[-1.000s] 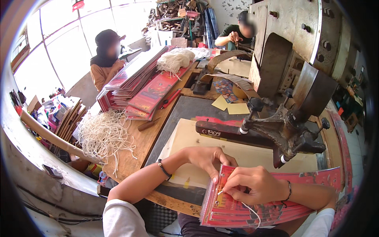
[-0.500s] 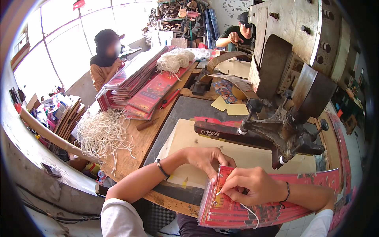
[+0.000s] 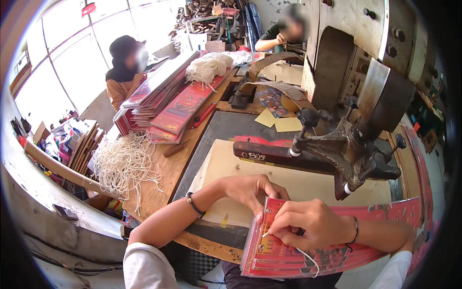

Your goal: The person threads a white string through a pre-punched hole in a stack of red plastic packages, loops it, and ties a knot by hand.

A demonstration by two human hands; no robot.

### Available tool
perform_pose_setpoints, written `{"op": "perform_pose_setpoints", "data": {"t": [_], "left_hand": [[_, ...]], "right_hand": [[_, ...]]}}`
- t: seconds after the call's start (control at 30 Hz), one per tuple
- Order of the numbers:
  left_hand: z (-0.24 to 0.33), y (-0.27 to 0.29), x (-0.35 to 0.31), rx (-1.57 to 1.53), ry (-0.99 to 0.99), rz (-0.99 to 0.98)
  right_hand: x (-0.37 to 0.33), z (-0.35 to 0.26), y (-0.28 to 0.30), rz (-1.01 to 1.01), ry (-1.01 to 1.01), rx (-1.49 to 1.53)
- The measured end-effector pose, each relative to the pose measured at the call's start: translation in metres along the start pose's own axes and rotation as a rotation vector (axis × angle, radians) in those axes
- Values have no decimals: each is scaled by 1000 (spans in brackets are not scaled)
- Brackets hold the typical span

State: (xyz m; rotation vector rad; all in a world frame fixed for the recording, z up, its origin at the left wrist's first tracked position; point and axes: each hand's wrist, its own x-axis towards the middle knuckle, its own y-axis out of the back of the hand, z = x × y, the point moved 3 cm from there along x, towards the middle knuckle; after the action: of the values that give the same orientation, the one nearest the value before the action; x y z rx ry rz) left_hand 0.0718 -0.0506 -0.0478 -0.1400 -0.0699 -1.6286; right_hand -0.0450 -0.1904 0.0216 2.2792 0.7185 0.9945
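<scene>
A stack of red printed sheets in clear plastic covers [image 3: 308,262] lies over my lap at the table's front edge, with metal eyelets along its short left edge. My left hand [image 3: 252,192] grips the top corner of that stack, thumb on the front and fingers behind. Over the eyelet edge, my right hand [image 3: 305,224] pinches a white cord [image 3: 310,260]. The cord's short tip points at the lower eyelet, and its tail curves down across the top sheet. I cannot tell whether the tip is in the hole.
A heap of white cords [image 3: 127,166] lies at the table's left, beside a tall pile of red sheets [image 3: 168,113]. A black metal press arm [image 3: 332,154] stands over a cream board [image 3: 231,173]. Two people sit across the table, one at left, one at far right.
My hands keep almost the same grip on the stack and the cord. The view has shifted slightly. The person at the far right has lowered their hand a little.
</scene>
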Motion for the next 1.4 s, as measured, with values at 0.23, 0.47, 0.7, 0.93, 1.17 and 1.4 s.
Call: {"op": "perform_pose_setpoints", "data": {"t": [0.23,0.47,0.7,0.93,1.17,1.4], "left_hand": [[-1,0,2,-77,72,38],[1,-1,1,-88,73,40],[2,-1,2,-56,73,51],[-3,-6,1,-92,19,39],[-1,-7,1,-76,-10,-94],[2,-10,2,-74,15,-115]], "right_hand": [[-1,1,2,13,-20,10],[1,0,2,21,-8,15],[0,1,1,22,-19,22],[0,2,3,17,-37,53],[-1,5,4,23,-47,80],[-3,5,4,4,-66,83]]}}
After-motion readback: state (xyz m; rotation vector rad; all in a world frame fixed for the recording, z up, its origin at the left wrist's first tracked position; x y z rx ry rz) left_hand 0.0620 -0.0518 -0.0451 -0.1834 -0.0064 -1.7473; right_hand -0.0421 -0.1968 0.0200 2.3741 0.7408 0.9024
